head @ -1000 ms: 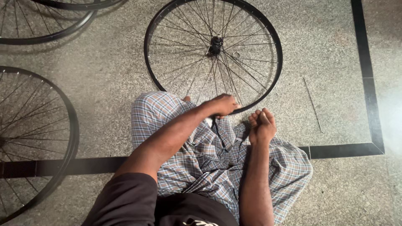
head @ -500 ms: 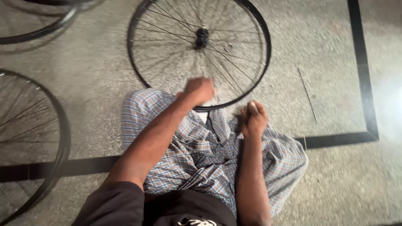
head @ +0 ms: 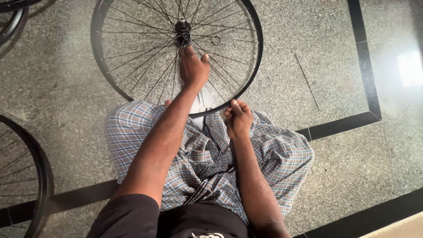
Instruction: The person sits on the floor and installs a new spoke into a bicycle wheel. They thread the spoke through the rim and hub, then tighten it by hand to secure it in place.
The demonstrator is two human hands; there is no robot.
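A person sits cross-legged on a speckled stone floor, a blue-and-grey checked cloth wrapped over the knees and a dark shirt showing at the lower edge of the view. The right hand rests at the near edge of a spoked bicycle wheel, its fingers curled closed against the black rim just above the cloth; whether they pinch anything small cannot be told. The left hand reaches farther out, fingers loosely spread and laid on the spokes just short of the hub, gripping nothing. The wheel lies flat on the floor directly in front of the knees. A small metal ring sits among the spokes beside the hub. A loose spoke lies well apart to the right, near a black inlaid border strip. More wheels lie at the left edge.
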